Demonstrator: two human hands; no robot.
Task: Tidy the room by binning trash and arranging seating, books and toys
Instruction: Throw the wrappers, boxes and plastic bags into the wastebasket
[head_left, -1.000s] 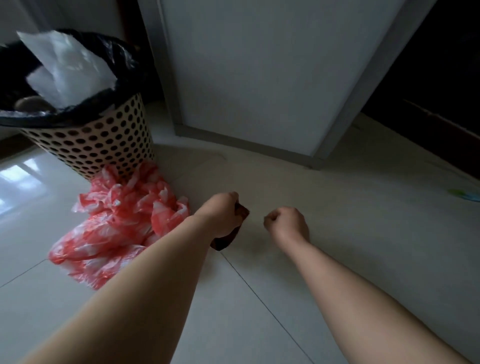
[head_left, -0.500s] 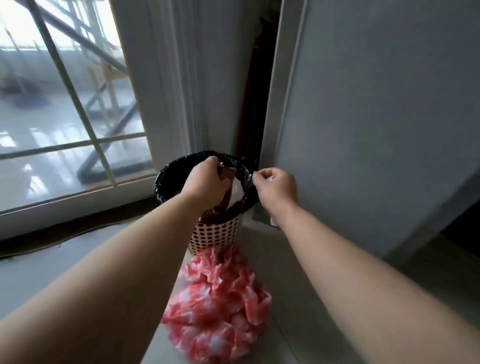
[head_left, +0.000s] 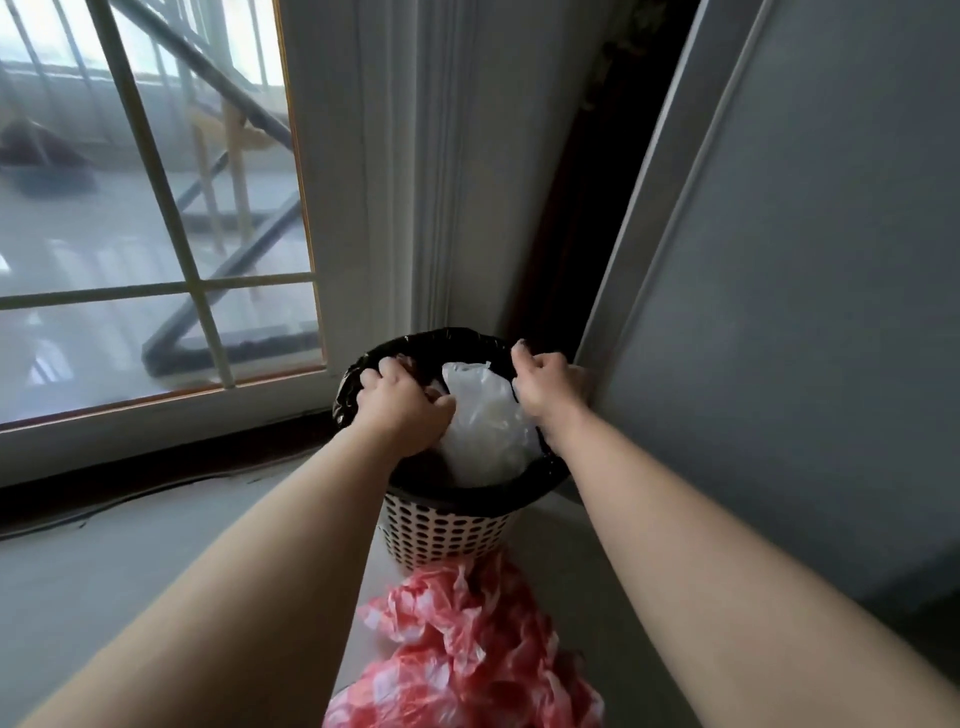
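Observation:
A white perforated bin (head_left: 447, 535) with a black liner (head_left: 358, 379) stands in the corner by the window. A crumpled white plastic bag (head_left: 488, 431) sticks up inside it. My left hand (head_left: 405, 410) is down inside the bin's left half, fingers bent onto the contents. A sliver of brown trash (head_left: 411, 367) shows past its knuckles, and what the fingers hold is hidden. My right hand (head_left: 545, 389) is curled over the liner at the bin's right rim. A crumpled red-and-white plastic bag (head_left: 467, 654) lies on the floor in front of the bin.
A glass door with white bars (head_left: 156, 234) fills the left side, its dark sill (head_left: 156, 467) running along the floor. A grey door panel (head_left: 805, 312) stands close on the right, with a dark gap (head_left: 587, 208) behind the bin. Pale floor tiles (head_left: 104, 561) lie at the left.
My left hand lifted brown trash from the floor to the bin and has now sunk into it. My right hand moved from the floor to the bin's right rim.

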